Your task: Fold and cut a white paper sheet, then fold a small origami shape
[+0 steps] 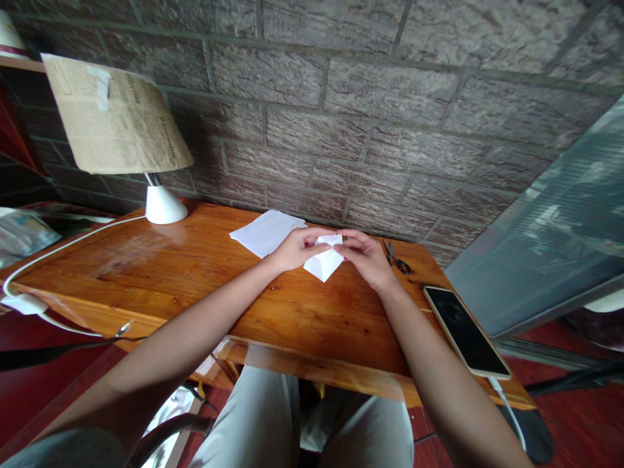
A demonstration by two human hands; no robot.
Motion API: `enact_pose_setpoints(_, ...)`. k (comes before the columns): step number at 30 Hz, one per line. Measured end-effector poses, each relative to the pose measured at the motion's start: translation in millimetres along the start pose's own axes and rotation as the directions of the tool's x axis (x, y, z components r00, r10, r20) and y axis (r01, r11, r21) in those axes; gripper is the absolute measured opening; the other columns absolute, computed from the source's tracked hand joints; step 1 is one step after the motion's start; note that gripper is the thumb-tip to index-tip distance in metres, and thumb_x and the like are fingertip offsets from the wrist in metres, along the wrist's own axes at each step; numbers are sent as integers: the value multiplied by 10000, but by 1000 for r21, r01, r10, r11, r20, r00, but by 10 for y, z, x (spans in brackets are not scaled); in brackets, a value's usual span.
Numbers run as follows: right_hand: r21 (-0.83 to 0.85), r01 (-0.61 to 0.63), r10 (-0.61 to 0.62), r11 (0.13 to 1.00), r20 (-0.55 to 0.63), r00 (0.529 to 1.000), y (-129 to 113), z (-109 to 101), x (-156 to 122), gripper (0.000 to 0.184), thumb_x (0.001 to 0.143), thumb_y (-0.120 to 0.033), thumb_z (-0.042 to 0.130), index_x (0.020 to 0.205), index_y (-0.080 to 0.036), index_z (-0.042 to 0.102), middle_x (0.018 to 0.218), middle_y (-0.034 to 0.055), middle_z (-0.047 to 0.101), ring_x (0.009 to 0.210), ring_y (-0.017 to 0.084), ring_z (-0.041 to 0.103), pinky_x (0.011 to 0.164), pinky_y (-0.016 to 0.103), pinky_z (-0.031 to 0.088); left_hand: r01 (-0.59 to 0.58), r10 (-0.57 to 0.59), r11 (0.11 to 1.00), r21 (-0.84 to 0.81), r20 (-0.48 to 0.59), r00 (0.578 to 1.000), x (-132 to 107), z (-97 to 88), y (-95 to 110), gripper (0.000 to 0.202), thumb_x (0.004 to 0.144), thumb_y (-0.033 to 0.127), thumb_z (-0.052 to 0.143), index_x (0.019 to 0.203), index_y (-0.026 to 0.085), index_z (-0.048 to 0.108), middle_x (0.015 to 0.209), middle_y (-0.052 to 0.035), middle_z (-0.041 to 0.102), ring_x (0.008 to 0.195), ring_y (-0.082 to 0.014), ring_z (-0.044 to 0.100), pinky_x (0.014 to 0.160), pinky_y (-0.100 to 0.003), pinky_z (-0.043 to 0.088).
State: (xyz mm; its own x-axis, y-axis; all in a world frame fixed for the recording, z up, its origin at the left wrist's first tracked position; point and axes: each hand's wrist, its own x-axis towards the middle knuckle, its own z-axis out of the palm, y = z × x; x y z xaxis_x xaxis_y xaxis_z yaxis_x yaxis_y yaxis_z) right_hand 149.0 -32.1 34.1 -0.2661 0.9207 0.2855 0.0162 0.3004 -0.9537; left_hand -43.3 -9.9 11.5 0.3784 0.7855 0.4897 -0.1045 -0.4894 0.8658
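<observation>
A small piece of folded white paper (324, 265) is held just above the wooden desk, one pointed corner toward me. My left hand (298, 248) pinches its left upper edge, thumb on the near face and fingers behind. On the other side my right hand (364, 255) grips the right upper edge in the same way. The two thumb tips almost meet at the middle of the paper. Parts of the fingers are hidden behind it. Beyond my left hand lies a stack of white sheets (266, 233).
Black-handled scissors (400, 265) lie right of my right hand. A phone (465, 330) with a charging cable (507, 406) rests along the right edge of the desk (160, 273). A lamp (164, 205) with a newspaper-like shade stands at the back left, before a brick wall (292, 78).
</observation>
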Motion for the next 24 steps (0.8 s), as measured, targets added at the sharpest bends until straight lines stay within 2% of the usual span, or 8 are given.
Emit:
enact_pose_setpoints(6,-8,-2,2,1000,-7,1000,7,-8,-2,407,673,-405,804,1025,-229,701,778,-1,734,715,160,650,705,301,497,29,-27,989,-148,15,1000,9,2,-14,561,675,289,833,1183,139,649,1064,-113,727,869,-187,686,789,-306,521)
enact_pose_setpoints(11,-6,-18,18,1000,10,1000,15,-12,-7,401,685,-404,798,1030,-222,708,796,7,743,722,158,652,709,301,502,20,-20,999,-40,-9,1000,6,-11,-43,466,685,308,819,1091,116,694,980,-102,732,802,-170,668,734,-284,509)
enact_pose_setpoints(15,2,-41,42,999,-3,999,14,-9,-8,402,673,-406,806,1016,-220,710,797,10,748,722,159,658,712,307,515,9,-8,1000,14,-16,1000,4,-12,-60,452,707,315,799,1097,109,700,958,-100,732,762,-157,651,702,-274,496)
enact_pose_setpoints(24,-19,-21,21,1000,-18,1000,29,0,2,407,676,-420,798,1016,-214,710,781,7,739,702,158,645,694,306,510,14,-12,995,-97,23,1000,14,-22,-43,457,686,337,824,1068,119,698,974,-99,731,785,-165,666,707,-274,497)
